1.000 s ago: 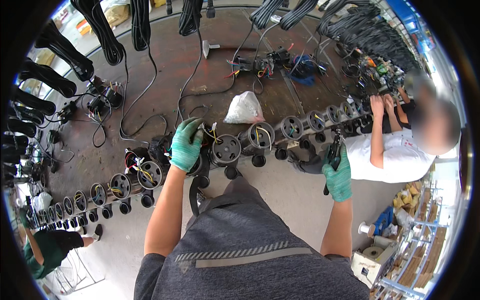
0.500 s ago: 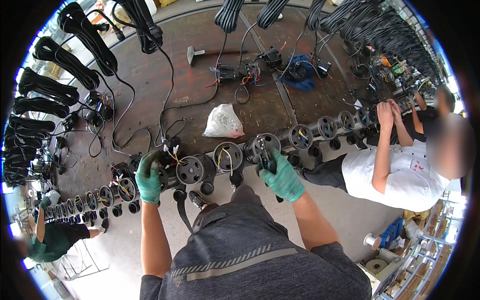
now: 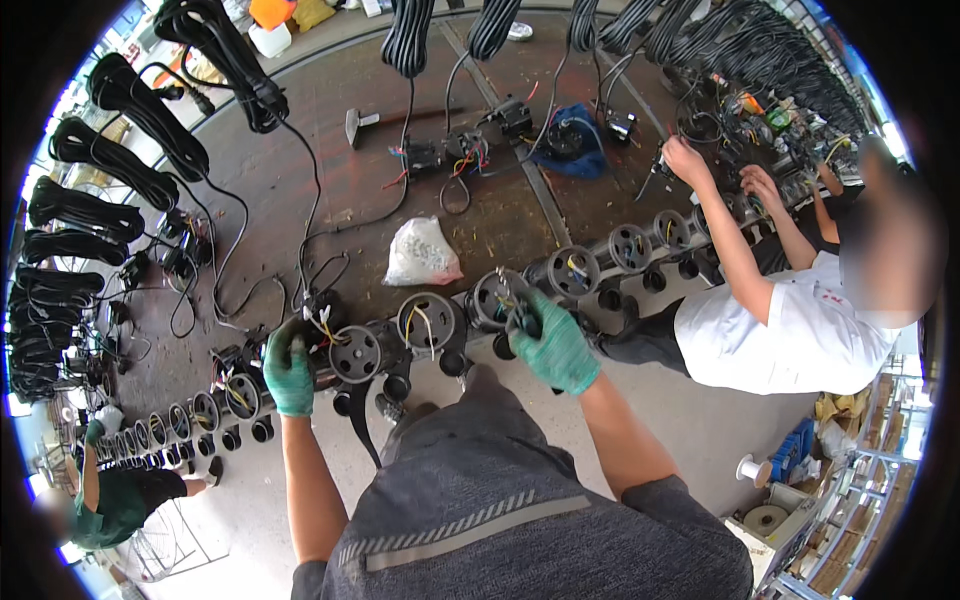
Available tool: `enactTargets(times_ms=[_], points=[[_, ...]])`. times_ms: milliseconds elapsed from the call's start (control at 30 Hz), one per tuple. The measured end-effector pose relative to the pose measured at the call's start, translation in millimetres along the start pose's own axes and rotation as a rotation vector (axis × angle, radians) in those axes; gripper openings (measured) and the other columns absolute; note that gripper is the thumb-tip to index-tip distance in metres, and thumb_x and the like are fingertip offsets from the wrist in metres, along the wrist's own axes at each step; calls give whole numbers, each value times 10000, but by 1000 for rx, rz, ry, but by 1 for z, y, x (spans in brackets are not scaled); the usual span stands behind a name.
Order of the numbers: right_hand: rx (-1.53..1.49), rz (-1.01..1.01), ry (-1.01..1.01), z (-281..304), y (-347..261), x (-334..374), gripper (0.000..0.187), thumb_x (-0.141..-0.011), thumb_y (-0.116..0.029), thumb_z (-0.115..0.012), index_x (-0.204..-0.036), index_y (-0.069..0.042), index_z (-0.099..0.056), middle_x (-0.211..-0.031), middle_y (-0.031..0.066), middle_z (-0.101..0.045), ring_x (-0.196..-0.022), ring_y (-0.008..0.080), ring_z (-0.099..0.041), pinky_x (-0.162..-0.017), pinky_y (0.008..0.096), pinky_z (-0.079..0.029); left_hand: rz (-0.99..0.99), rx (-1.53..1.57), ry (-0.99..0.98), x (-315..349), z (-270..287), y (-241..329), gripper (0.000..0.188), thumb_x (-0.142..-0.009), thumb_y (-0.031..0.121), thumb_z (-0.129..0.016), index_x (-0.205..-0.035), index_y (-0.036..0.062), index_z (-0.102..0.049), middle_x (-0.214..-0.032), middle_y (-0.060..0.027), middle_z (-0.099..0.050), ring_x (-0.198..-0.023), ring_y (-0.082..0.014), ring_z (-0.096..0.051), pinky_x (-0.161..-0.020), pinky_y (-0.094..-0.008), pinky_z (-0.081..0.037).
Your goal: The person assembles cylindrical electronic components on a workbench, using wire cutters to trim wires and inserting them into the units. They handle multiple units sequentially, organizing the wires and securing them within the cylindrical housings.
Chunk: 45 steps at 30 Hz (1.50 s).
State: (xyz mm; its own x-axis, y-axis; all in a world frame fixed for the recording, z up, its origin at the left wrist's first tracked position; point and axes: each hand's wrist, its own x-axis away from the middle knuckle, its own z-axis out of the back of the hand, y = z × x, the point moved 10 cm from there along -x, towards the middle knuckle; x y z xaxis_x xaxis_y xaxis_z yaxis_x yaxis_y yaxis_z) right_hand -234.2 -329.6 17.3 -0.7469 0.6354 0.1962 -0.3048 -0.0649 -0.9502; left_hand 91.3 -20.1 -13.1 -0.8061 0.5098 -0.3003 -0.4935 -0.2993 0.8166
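Note:
My left hand, in a green knit glove, is curled against a black wired part at the table's front edge. White connectors and coloured wires stick out of that part. My right hand, gloved the same way, is closed around pliers with a metal tip and dark handles. The tool lies over a round black housing. Between my hands sit a housing with a holed face and another with yellow and white wires.
A white plastic bag of small parts rests on the dark table, with a hammer beyond it. Coiled black cables line the far edge. To the right, a person in a white shirt reaches over the table; another stands far left.
The view has shifted, so the table's things sit further left. The co-worker's hands on the right have spread apart over the table. My right hand still grips the pliers.

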Motion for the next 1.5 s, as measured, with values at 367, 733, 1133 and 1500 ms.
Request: enactTargets(times_ms=[367, 733, 1133, 1500], points=[[136, -46, 90, -17, -10, 14, 622, -868, -9, -677, -1483, -30, -592, -858, 36, -615, -747, 133, -542, -733, 309, -519, -16, 42, -49, -2, -9, 5, 232, -1027, 41, -666, -1239, 1, -751, -1180, -137, -756, -1060, -244, -728, -953, -366, -583], [424, 165, 107, -85, -6, 46, 649, -862, -19, -712, -1492, 15, -559, -1125, 136, -682, -875, 197, -634, -843, 339, -559, -61, 112, -71, -2, -7, 12, 226, -988, 24, -677, -1201, 14, -753, -1146, -152, -751, -1042, -320, -714, -948, -397, -562], [592, 125, 81, -120, -30, 47, 650, -825, -64, -726, -1449, 27, -569, -1262, 241, -643, -1049, 356, -683, -912, 412, -569, -155, 135, -67, -5, 0, 28, 223, -950, 30, -685, -1158, 21, -765, -1093, -173, -760, -1013, -383, -705, -926, -460, -552], [663, 196, 21, -149, -8, 43, 664, -819, -34, -691, -1470, 10, -568, -1282, 251, -657, -1116, 428, -662, -979, 436, -542, -192, 74, -64, 1, -6, 23, 272, -895, 93, -725, -1162, 61, -767, -1097, -172, -733, -1031, -398, -689, -938, -500, -545]])
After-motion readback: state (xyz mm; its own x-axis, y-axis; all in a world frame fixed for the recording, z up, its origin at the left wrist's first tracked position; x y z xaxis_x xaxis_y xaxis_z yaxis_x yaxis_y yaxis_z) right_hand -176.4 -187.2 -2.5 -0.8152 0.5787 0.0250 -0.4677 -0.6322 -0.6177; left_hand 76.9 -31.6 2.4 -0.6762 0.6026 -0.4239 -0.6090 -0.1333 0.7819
